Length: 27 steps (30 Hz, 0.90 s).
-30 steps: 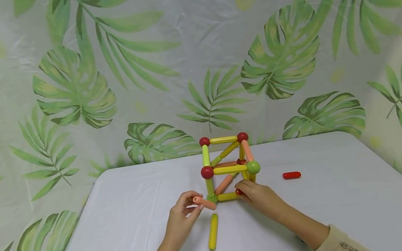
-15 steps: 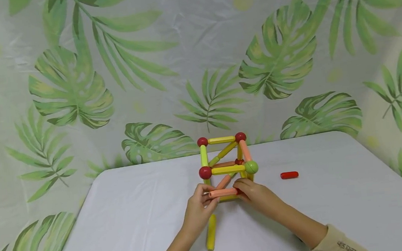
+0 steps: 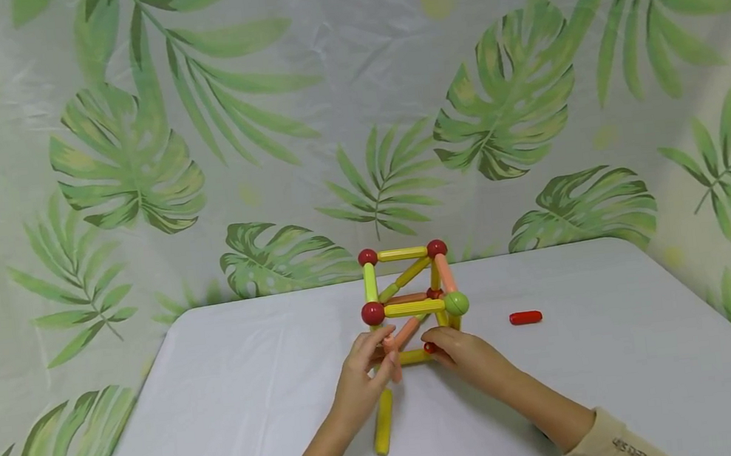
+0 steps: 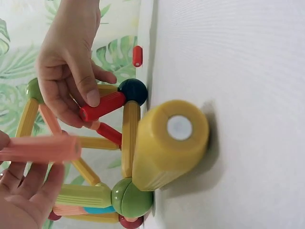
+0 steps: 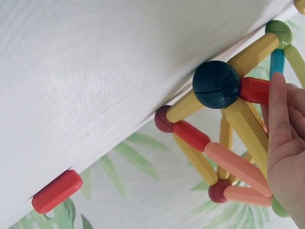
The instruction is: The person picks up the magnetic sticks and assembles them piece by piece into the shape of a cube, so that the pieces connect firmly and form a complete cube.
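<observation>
A cube-like frame of magnetic rods and balls (image 3: 414, 308) stands on the table. My left hand (image 3: 357, 374) holds a salmon rod (image 4: 43, 149) between thumb and fingers, in front of the frame's lower left side. With thumb and fingers, my right hand (image 3: 469, 354) pinches a short red rod (image 4: 107, 106) whose far end meets the dark blue ball (image 5: 217, 85) at the frame's lower front right corner. The red rod's free end points up and toward the left hand. A gap separates it from the salmon rod in the left wrist view.
A loose yellow rod (image 3: 383, 423) lies on the table in front of the frame, near the left hand. Another short red rod (image 3: 526, 317) lies to the right. Behind the white table (image 3: 242, 389) hangs a leaf-patterned cloth (image 3: 389, 69).
My left hand came right with the salmon rod, brought it level against the red rod's end, then turned it steeper and apart from it. The right hand keeps its pinch on the red rod.
</observation>
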Tool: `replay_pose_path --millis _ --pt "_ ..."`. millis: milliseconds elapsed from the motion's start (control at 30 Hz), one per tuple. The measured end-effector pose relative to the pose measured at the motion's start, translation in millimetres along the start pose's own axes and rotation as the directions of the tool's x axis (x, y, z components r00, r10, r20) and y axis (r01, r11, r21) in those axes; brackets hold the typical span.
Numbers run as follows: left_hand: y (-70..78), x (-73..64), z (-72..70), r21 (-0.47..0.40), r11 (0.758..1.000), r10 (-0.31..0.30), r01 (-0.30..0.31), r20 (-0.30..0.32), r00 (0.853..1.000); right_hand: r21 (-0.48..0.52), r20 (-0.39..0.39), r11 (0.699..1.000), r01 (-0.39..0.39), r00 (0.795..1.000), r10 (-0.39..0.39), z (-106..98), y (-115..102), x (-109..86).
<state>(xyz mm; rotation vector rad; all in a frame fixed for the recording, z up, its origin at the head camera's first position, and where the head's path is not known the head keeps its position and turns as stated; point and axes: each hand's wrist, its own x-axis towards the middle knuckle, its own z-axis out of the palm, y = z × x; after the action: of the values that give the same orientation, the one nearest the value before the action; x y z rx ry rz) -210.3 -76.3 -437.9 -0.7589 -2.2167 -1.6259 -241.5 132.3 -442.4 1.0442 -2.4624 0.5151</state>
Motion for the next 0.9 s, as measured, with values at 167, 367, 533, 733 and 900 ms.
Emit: replay_pose_path --millis 167,367,533,733,900 --pt "1.2 -1.2 3.2 0.103 0.992 -0.079 0.069 0.095 0.992 0.0 0.0 1.0 -0.011 1.0 0.011 -2 -1 0.0" --pt "-0.4 0.4 6.3 0.235 0.972 -0.044 0.02 0.098 0.994 -0.002 -0.011 1.0 0.013 1.0 -0.013 -1 0 -0.3" --pt "-5.8 3.1 9.7 0.235 0.971 -0.067 0.045 0.086 0.994 0.013 -0.025 0.999 0.03 0.999 -0.029 0 2 -0.8" --pt "-6.3 6.8 14.2 0.243 0.969 -0.051 0.04 0.042 0.998 0.029 -0.02 0.999 0.029 0.999 -0.029 2 4 -2.0" --pt "-6.4 8.7 14.8 0.251 0.967 -0.04 0.033 0.021 0.999 0.035 -0.024 0.999 0.033 0.999 -0.032 2 4 -1.2"
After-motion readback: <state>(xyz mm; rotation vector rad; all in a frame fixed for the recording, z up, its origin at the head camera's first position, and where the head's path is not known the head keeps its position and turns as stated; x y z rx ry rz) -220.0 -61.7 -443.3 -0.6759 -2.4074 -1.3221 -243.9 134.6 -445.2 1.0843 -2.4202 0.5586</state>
